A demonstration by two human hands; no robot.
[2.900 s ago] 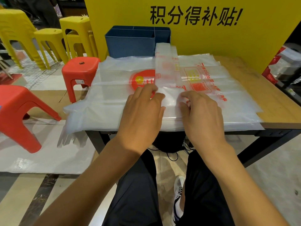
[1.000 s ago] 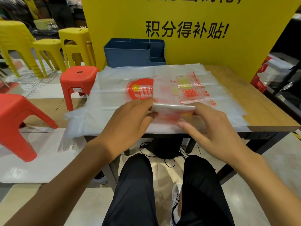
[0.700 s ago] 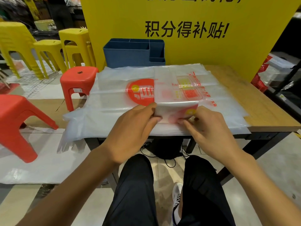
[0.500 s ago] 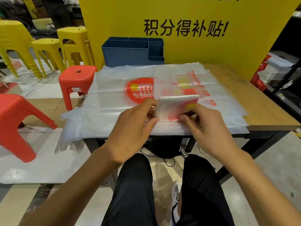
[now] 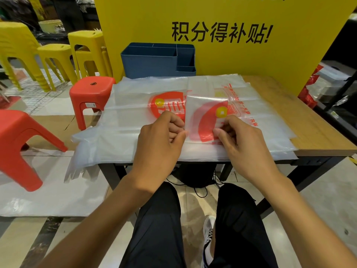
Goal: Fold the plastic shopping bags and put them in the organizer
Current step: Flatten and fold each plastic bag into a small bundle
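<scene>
Over the near edge of the counter (image 5: 309, 120), from the head camera, a folded bag (image 5: 204, 117) stands raised on its edge between both hands, a small translucent rectangle with a red arc and a yellow dot printed on it. The left hand (image 5: 160, 140) pinches its left edge, thumb against curled fingers. The right hand (image 5: 239, 140) pinches the lower right corner, thumb tip pressed onto the plastic and fingers tucked behind. So the bag sits just ahead of the knuckles, lifted off the pile and tilted up toward the camera.

Beneath it, the stack of flat bags (image 5: 135, 122) spreads across most of the counter, red logo showing, its left side drooping over the counter's edge. At the far end, touching the stack's back edge, the blue organizer (image 5: 150, 62) stands against the yellow sign (image 5: 231, 55); whether anything lies in its compartments cannot be told from here.

To the left, a red stool (image 5: 92, 91) sits close beside the counter, another red stool (image 5: 17, 140) nearer, and yellow stools (image 5: 85, 47) behind them.
</scene>
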